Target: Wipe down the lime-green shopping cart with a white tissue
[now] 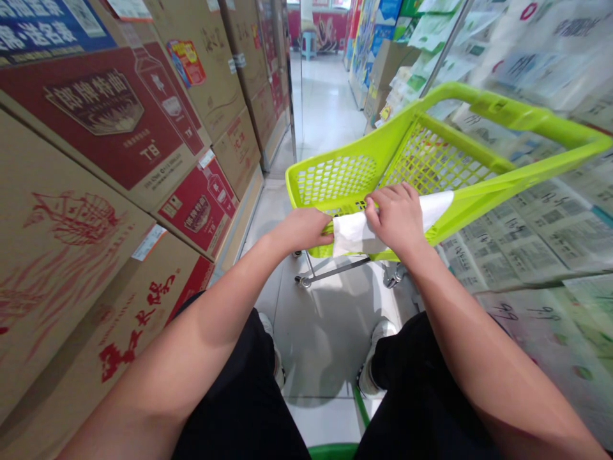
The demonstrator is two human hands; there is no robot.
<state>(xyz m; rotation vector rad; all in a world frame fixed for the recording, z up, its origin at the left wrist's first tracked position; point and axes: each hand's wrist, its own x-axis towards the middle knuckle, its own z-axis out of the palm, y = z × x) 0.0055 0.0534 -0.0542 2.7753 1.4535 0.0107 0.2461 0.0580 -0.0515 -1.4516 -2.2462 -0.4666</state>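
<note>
A lime-green plastic shopping cart stands slantwise in front of me, its handle toward the right. A white cloth is draped along the cart's near rim. My left hand is closed round that rim at the cloth's left end. Farther right, my right hand presses the cloth against the rim, with its fingers curled over the top. Part of the cloth shows beyond my right hand. My left fingertips are partly hidden.
Stacked cardboard cartons wall in the left side. Plastic-wrapped packs are piled on the right. Tiled floor lies between my feet. A green stool edge shows below me. Far down the aisle stands a blue stool.
</note>
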